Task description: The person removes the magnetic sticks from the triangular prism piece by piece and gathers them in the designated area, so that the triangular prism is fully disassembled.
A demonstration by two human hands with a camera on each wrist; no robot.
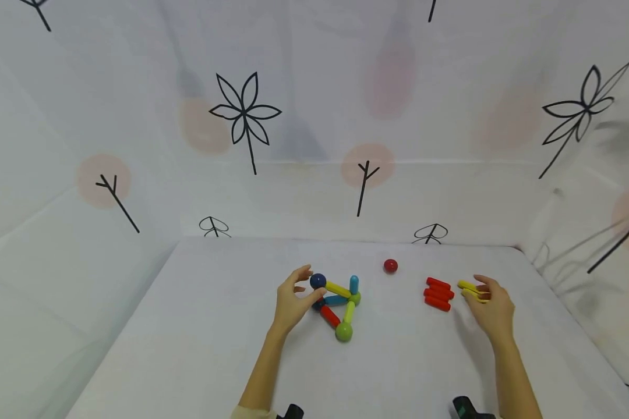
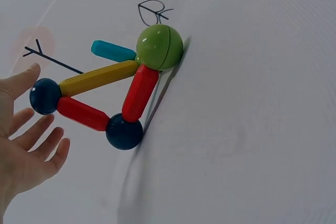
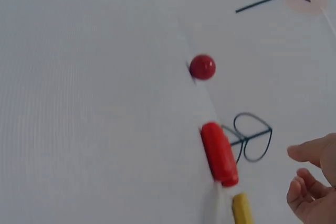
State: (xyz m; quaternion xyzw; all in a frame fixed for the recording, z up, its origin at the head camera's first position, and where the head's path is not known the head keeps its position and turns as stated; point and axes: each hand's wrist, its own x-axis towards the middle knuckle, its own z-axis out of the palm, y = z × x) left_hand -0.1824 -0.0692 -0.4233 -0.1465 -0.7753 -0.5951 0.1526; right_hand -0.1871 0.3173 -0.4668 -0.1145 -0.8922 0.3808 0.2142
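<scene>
A magnetic rod-and-ball structure (image 2: pixel 139 95) of navy and green balls joined by red, yellow, light blue and yellow-green rods stands on the white table. My left hand (image 1: pixel 292 299) is beside its upper navy ball (image 1: pixel 318 281), thumb and fingers spread around that side. In the left wrist view, the fingers lie uncurled next to this ball. My right hand (image 1: pixel 493 305) hovers over yellow rods (image 1: pixel 468 286), partly covering them in the head view. The right wrist view shows its fingers loosely bent, apart from the yellow rod (image 3: pixel 242 209), with nothing held.
Several red rods (image 1: pixel 438 294) lie side by side left of the yellow ones. Farther back sits a red ball (image 1: pixel 390 266). White cloth walls (image 1: pixel 314 198) with printed plants enclose the white table (image 1: pixel 188 349) at the back and sides.
</scene>
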